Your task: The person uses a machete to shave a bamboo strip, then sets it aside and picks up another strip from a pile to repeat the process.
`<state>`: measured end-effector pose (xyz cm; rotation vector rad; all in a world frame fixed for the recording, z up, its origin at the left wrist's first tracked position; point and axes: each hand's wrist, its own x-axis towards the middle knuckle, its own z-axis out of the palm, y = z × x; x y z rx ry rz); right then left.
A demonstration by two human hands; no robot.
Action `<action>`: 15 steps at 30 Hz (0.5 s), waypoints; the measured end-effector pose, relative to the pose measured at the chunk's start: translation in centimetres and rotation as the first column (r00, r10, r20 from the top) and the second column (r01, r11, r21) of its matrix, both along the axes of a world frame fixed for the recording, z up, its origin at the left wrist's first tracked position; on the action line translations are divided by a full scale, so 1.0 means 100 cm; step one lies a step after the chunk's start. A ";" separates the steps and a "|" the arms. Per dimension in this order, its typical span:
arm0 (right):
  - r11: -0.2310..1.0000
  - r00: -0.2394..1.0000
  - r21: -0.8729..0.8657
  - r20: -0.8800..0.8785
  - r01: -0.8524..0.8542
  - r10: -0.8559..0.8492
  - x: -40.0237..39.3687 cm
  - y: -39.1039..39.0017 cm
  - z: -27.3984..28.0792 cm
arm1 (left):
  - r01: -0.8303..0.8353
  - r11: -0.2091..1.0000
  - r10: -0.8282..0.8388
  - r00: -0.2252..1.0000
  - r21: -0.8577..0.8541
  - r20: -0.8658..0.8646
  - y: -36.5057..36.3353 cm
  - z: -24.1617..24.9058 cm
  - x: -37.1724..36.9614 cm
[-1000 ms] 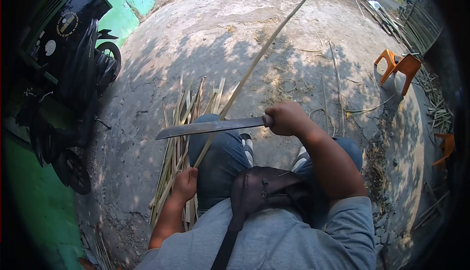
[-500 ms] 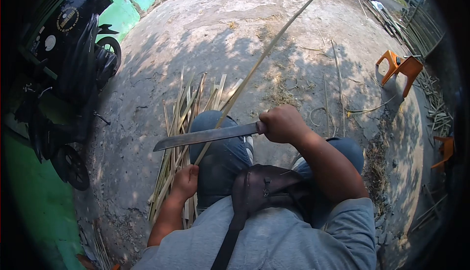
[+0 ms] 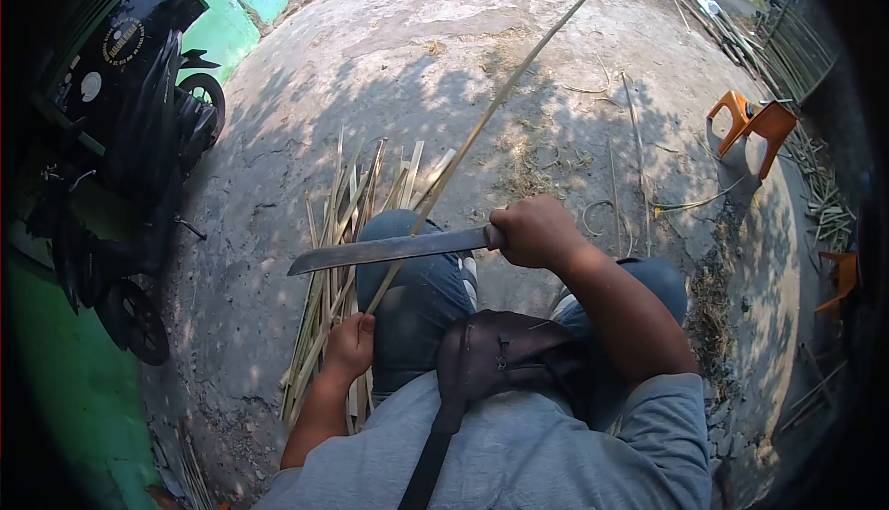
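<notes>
My left hand (image 3: 350, 343) is closed round the near end of a long bamboo strip (image 3: 491, 107), beside my left knee. The strip slants away up and to the right, its thin far end high over the ground. My right hand (image 3: 535, 234) grips the handle of a machete (image 3: 389, 252) in front of my knees. Its broad blade points left and crosses the strip just beyond my left hand. A pile of split bamboo strips (image 3: 319, 325) lies on the ground at my left, partly hidden by my left leg and arm.
Two dark motorbikes (image 3: 139, 311) stand at the left by a green wall (image 3: 79, 399). An orange plastic stool (image 3: 755, 129) stands at the right. Loose strips (image 3: 636, 140) and shavings lie ahead on the concrete, with more bamboo (image 3: 824, 195) along the right edge.
The far end of the bamboo strip has shifted slightly left and down. My hands and the machete hold nearly the same places; the whole view has drifted a little.
</notes>
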<state>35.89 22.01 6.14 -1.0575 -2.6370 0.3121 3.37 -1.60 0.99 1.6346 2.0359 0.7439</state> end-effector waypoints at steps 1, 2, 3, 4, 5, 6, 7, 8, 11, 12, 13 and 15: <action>1.000 1.000 0.003 -0.002 0.019 -0.019 0.000 0.003 0.001 | -0.006 1.000 0.006 1.000 -0.001 -0.010 0.000 -0.002 -0.001; 0.999 0.999 0.004 -0.003 0.038 -0.038 0.001 0.007 0.001 | -0.013 1.000 0.013 1.000 -0.004 -0.020 0.000 -0.005 -0.002; 0.998 0.998 0.004 -0.004 0.057 -0.057 0.003 0.011 0.001 | -0.020 1.000 0.019 0.999 -0.008 -0.029 -0.002 -0.005 -0.001; 0.992 0.993 -0.048 -0.012 0.121 -0.121 0.006 0.019 -0.003 | -0.022 1.000 0.022 1.000 0.000 -0.020 -0.004 -0.005 0.000; 0.985 0.987 -0.066 -0.024 0.158 -0.160 0.011 0.025 -0.004 | -0.022 1.000 0.022 1.000 0.015 -0.011 -0.002 -0.002 0.001; 0.977 0.979 -0.081 -0.036 0.195 -0.199 0.016 0.030 -0.004 | -0.022 0.999 0.022 1.000 0.031 0.000 -0.001 0.000 0.003; 0.968 0.971 -0.098 -0.047 0.230 -0.236 0.020 0.034 -0.005 | -0.021 0.999 0.021 1.000 0.026 0.005 -0.001 0.003 0.004; 0.962 0.965 -0.124 -0.071 0.243 -0.253 0.023 0.038 -0.009 | -0.019 1.000 0.018 1.000 0.020 0.008 -0.001 0.005 0.005; 0.960 0.970 -0.194 -0.098 0.200 -0.221 0.023 0.024 0.005 | -0.014 1.000 0.014 1.000 0.002 0.006 0.000 0.008 0.005; 0.971 0.979 -0.181 -0.095 0.159 -0.178 0.022 0.022 0.003 | -0.011 1.000 0.011 1.000 -0.007 0.005 0.000 0.008 0.005; 0.978 0.986 -0.169 -0.090 0.120 -0.137 0.020 0.019 -0.001 | -0.005 1.000 0.005 1.000 -0.010 -0.012 -0.001 0.006 0.003; 0.995 0.997 -0.104 -0.071 0.014 -0.021 0.016 0.010 0.001 | 0.002 1.000 -0.003 0.999 -0.016 -0.045 0.000 0.001 0.001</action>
